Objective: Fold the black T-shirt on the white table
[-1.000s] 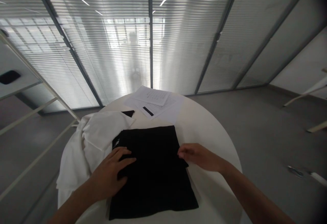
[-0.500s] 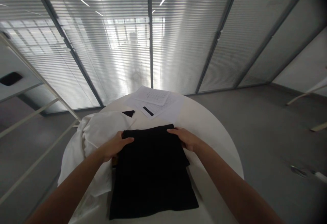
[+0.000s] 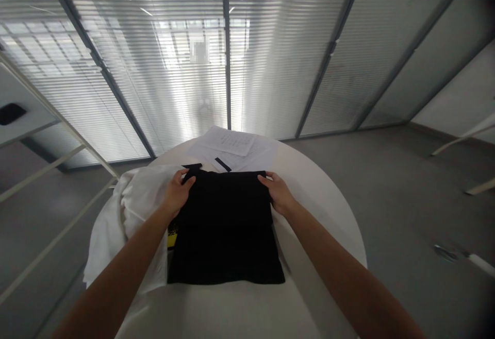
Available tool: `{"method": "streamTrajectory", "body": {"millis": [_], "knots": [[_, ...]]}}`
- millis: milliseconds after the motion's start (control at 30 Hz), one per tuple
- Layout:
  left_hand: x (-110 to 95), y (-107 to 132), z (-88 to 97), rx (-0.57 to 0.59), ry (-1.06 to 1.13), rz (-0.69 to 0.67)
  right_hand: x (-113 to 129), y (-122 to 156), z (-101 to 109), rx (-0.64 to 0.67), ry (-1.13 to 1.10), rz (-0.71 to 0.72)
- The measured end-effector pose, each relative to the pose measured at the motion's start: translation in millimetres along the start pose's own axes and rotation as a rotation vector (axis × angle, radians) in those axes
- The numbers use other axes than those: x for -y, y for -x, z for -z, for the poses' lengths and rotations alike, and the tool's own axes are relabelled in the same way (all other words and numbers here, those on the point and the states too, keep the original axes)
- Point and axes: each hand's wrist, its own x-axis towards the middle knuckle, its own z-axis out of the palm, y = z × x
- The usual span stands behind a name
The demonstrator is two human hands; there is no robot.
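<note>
A folded black garment point(image 3: 225, 231) lies flat on a round white table point(image 3: 328, 210). My left hand point(image 3: 178, 190) grips its far left corner, fingers curled over the edge. My right hand point(image 3: 279, 192) grips the far right corner the same way. A small yellow patch point(image 3: 172, 229) shows at the garment's left edge, beside my left forearm. A white garment point(image 3: 133, 210) lies crumpled to the left, partly under my left arm and hanging over the table's edge.
Sheets of paper point(image 3: 232, 146) with a small black strip point(image 3: 223, 164) lie at the table's far side. A glass wall with blinds stands behind. White frame bars point(image 3: 58, 122) stand to the left. Grey floor spreads to the right.
Both hands moved from the garment's middle to its far corners and took hold. The black garment has shifted away from me and now looks shorter.
</note>
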Motion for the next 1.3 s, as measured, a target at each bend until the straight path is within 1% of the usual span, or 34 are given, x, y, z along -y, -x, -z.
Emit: {"method": "streamTrajectory", "body": {"millis": [67,133,167,233,333,400,467,600,667,733,767,833,933,1000,1033,1100,1167,1233,1300], "knots": [[10,-15,-9.9,-0.061,-0.285,0.001,-6,-9,-4,-0.122,0.076,-0.049],[13,-26,-17.6,-0.097,-0.536,0.029,-10,-16,-7,-0.190,0.121,-0.070],[13,-31,-20.2,-0.103,-0.621,0.046,-10,-18,-7,-0.197,0.131,-0.065],[9,-37,-22.3,-0.103,-0.702,0.076,-8,-18,-7,-0.160,0.137,-0.053],[0,-42,-19.8,-0.094,-0.722,0.082,2,-14,-4,-0.054,0.082,-0.006],[-6,-46,-16.6,-0.086,-0.723,0.078,8,-13,-1,-0.012,0.029,0.062],[-8,-50,-14.4,-0.089,-0.711,0.087,11,-14,1,-0.016,0.000,0.100],[-5,-57,-16.3,-0.128,-0.652,0.124,6,-21,0,-0.120,-0.049,-0.007],[0,-57,-19.2,-0.173,-0.610,0.115,3,-23,0,-0.095,-0.135,-0.010],[4,-57,-21.3,-0.216,-0.577,0.081,1,-24,0,-0.031,-0.200,0.044],[6,-56,-21.9,-0.229,-0.567,0.061,0,-24,0,-0.014,-0.195,0.068],[9,-56,-22.5,-0.225,-0.566,0.026,-4,-25,2,-0.047,-0.088,0.096],[9,-58,-22.0,-0.143,-0.589,0.000,-11,-28,8,-0.146,0.186,0.092],[6,-60,-19.8,-0.051,-0.603,0.001,-14,-30,12,-0.160,0.308,0.095],[4,-61,-17.8,0.012,-0.598,0.026,-14,-30,14,-0.139,0.334,0.097],[0,-62,-11.8,0.169,-0.519,0.119,-10,-28,16,-0.050,0.342,0.093],[-2,-61,-4.4,0.310,-0.339,0.238,-5,-24,17,0.070,0.303,0.082],[-2,-59,2.2,0.370,-0.145,0.310,1,-20,18,0.192,0.241,0.050],[-2,-55,6.6,0.414,0.002,0.328,6,-17,19,0.279,0.181,-0.011]]}}
